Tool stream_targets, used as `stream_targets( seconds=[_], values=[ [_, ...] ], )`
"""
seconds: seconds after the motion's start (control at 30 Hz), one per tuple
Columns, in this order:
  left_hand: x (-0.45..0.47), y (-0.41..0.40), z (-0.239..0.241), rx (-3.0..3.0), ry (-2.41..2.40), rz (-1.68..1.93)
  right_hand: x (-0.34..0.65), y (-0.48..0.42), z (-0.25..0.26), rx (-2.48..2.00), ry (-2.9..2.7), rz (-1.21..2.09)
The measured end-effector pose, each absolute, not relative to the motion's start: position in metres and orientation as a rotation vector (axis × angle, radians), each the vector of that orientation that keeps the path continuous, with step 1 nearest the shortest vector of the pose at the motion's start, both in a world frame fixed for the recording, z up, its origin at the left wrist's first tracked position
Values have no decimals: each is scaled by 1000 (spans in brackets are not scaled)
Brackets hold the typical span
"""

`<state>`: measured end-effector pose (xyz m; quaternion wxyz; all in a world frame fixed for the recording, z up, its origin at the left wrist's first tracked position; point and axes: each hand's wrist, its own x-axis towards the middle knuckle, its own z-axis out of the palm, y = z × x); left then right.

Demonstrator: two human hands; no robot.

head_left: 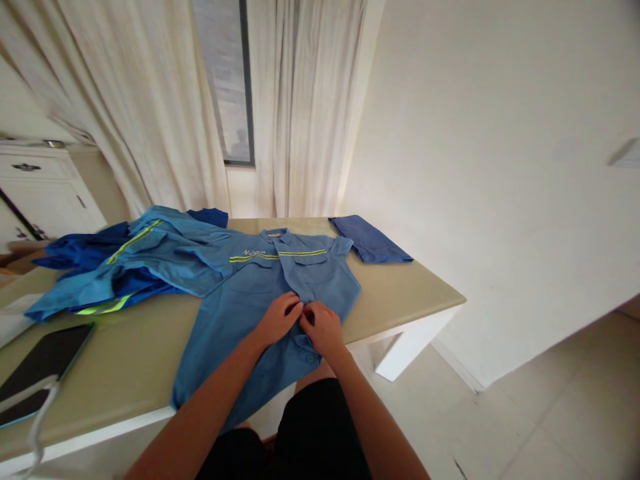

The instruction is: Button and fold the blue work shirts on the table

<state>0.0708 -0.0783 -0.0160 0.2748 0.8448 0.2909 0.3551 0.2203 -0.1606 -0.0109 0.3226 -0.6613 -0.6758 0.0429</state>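
A blue work shirt (240, 300) with yellow stripes across the chest lies spread face up on the table, its collar at the far side. Its lower part hangs over the near edge. On the front placket, below the chest pockets, my left hand (281, 316) pinches the cloth. My right hand (323, 327) meets it there, fingers closed on the other side of the same placket. The fingertips nearly touch, and any button between them is hidden.
The padded table (420, 293) ends at the right, near a wall. A folded blue garment (373, 239) lies at its back right. More blue clothes (145, 253) are heaped at the left, with a dark tablet (45, 363) and a white cable (37, 420) nearer.
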Motion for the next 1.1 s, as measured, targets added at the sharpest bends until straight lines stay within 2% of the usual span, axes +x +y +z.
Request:
stream_targets(
  seconds=[0.3, 0.5, 0.6, 0.77, 0.93, 1.1],
  values=[
    [68, -89, -21, 2472, 957, 855, 218, -166, -17, -1684, -1925, -73],
    [66, -92, -18, 2442, 901, 883, 232, -155, -18, -1586, -1712, 317],
    [68, -92, -20, 2443, 845, 937, 235, -153, -21, -1573, -1588, 383],
    [69, -90, -25, 2315, 812, 977, 234, -154, -22, -1544, -1549, 332],
    [67, -92, -11, 2105, 699, 869, 238, -166, -18, -1424, -1471, 299],
    [69, -91, -11, 2219, 909, 781, 238, -215, -27, -1328, -1753, 202]
  ],
)
